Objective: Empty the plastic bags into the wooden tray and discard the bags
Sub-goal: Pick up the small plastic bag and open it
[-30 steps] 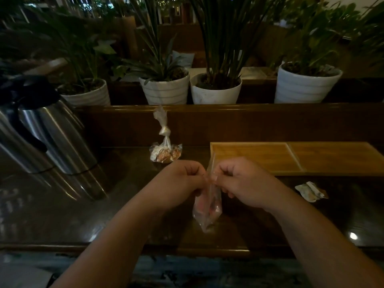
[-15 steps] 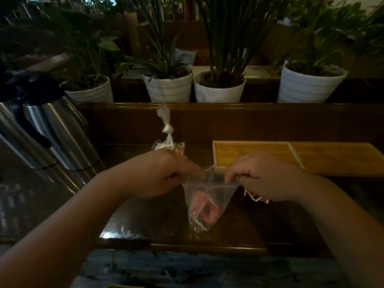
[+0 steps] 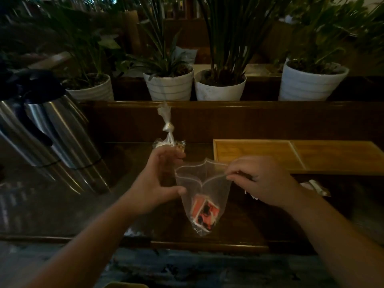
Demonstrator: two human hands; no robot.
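Far left on the dark worktop [image 3: 68,206]: shiny metal jugs [image 3: 52,134], leaning in the view. Behind them and along the back ledge: leafy plants in white pots [image 3: 169,85].

Next, near the middle of the worktop: a knotted plastic bag [image 3: 167,134], standing up, small snacks in its bottom, partly hidden behind the left hand.

Left hand [image 3: 158,179]: grip half open, thumb and fingers curved round the left edge of the clear bag [image 3: 204,190]. Hard to tell how tight.

Clear bag: held up between both hands, above the front of the worktop, mouth pulled wide open, point hanging down. Inside, at the bottom: small orange packets [image 3: 204,213].

Right hand [image 3: 259,179]: grip closed, fingertips pinching the right edge of the bag's mouth.

Just behind the right hand: the wooden tray [image 3: 311,154], flat on the worktop, split into two parts, nothing seen in it.

Far right, beside the right wrist: a small crumpled wrapper [image 3: 315,187] on the worktop.
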